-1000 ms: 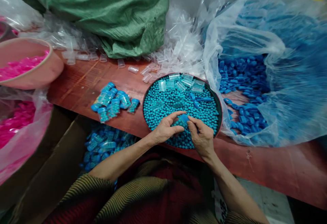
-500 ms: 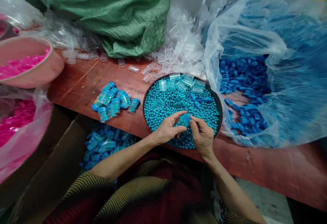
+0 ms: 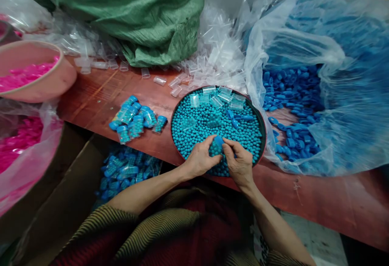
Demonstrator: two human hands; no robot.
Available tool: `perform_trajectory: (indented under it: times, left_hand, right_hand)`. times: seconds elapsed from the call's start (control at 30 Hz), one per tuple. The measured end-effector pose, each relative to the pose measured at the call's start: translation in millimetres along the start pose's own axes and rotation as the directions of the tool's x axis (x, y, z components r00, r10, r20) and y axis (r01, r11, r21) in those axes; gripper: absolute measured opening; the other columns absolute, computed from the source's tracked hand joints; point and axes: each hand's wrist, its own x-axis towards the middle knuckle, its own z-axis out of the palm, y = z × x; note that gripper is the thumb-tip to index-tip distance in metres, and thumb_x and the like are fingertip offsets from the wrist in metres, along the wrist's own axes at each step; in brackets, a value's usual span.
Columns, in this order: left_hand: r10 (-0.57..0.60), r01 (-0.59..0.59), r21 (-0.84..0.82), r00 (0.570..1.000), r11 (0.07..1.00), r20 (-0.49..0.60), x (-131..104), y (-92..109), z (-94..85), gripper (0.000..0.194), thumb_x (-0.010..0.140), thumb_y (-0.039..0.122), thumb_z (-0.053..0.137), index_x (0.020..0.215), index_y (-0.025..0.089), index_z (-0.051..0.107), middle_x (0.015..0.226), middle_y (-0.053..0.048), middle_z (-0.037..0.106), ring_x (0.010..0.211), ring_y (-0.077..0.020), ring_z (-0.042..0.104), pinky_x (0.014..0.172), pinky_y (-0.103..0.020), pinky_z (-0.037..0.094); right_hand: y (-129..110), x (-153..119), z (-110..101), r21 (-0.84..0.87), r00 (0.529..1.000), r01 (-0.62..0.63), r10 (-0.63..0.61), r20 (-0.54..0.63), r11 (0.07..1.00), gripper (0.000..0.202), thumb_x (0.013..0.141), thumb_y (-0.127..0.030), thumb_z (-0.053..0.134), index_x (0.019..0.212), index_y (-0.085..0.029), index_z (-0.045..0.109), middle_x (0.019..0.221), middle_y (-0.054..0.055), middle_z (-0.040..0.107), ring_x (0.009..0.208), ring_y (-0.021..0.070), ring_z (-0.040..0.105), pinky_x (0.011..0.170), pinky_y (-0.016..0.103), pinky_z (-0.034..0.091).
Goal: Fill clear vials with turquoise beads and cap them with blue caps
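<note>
Above the near part of a round, dark-walled tray (image 3: 263,144) of turquoise beads (image 3: 193,130), my left hand (image 3: 197,160) grips a small clear container (image 3: 214,148) with beads inside. A blue cap (image 3: 219,139) sits at its upper end. My right hand (image 3: 240,162) pinches the cap's right side, its thumb and fingers closed. Whether the cap is fully seated I cannot tell. On the beads lie several empty clear tubes (image 3: 194,101) and a few blue caps (image 3: 243,118).
Capped, bead-filled containers (image 3: 135,116) are grouped left of the tray, with more in a box (image 3: 68,185) below. Blue caps (image 3: 291,92) spill from a plastic bag (image 3: 334,144) at right. Clear tubes (image 3: 217,57) and a green sack (image 3: 158,19) stand behind; a pink bowl (image 3: 57,79) is left.
The container and both hands have shifted slightly left. More of the bead-filled container shows between the fingers, and my right fingers have moved along the cap.
</note>
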Motion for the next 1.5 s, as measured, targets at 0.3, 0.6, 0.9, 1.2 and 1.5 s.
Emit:
perform_trajectory:
  times: [0.3,0.6,0.9,1.2,1.5]
  left_hand:
    - [0.038,-0.035,-0.062,0.998,0.997,0.045,-2,-1,-2.7,0.059,0.073,0.024,0.057,0.130,0.011,0.048,0.058,0.006,0.045,0.048,-0.0075,0.039,0.049,-0.020,0.034]
    - [0.027,-0.016,-0.173,0.997,0.985,0.066,2,3,-5.3,0.062,0.070,0.018,0.059,0.130,0.018,0.047,0.074,0.003,0.057,0.054,-0.0071,0.043,0.053,-0.020,0.039]
    - [0.022,0.001,-0.296,0.997,0.955,0.077,7,2,-10.8,0.046,0.078,0.030,0.060,0.122,0.021,0.048,0.081,0.002,0.060,0.068,-0.0116,0.056,0.067,-0.024,0.048]
    - [0.023,0.043,-0.265,0.971,0.963,0.239,2,3,-19.6,0.042,0.084,0.027,0.051,0.125,0.021,0.044,0.071,0.004,0.050,0.054,-0.0090,0.051,0.053,-0.022,0.044]
    - [0.130,-0.099,-0.346,0.989,0.933,0.066,1,0,-12.7,0.046,0.085,0.028,0.047,0.130,0.017,0.042,0.116,-0.007,0.057,0.102,-0.0183,0.055,0.092,-0.031,0.042]
  right_hand:
    - [-1,-1,-3,0.006,0.998,-0.012,0.011,0.061,1.000,0.020,0.088,-0.028,0.052,0.094,-0.020,0.070,0.085,0.002,0.075,0.070,0.0150,0.070,0.066,0.026,0.056]
    - [3,1,-4,-0.102,0.992,0.100,-0.092,0.085,0.990,0.028,0.090,-0.031,0.047,0.096,-0.020,0.072,0.086,0.006,0.075,0.074,0.0195,0.071,0.069,0.032,0.058]
    - [7,12,-21,0.197,0.933,-0.094,0.018,0.358,0.976,0.036,0.090,-0.031,0.045,0.121,-0.026,0.061,0.090,0.004,0.065,0.070,0.0135,0.061,0.069,0.031,0.055]
    - [19,29,-22,0.370,0.923,-0.323,0.204,0.325,0.871,0.048,0.076,-0.041,0.067,0.118,-0.020,0.059,0.084,0.003,0.068,0.066,0.0151,0.064,0.062,0.032,0.057]
    - [5,-2,3,-0.127,0.917,0.174,-0.114,0.383,0.976,0.091,0.073,-0.051,0.067,0.143,-0.012,0.025,0.122,0.021,0.056,0.106,0.0334,0.061,0.080,0.046,0.055]
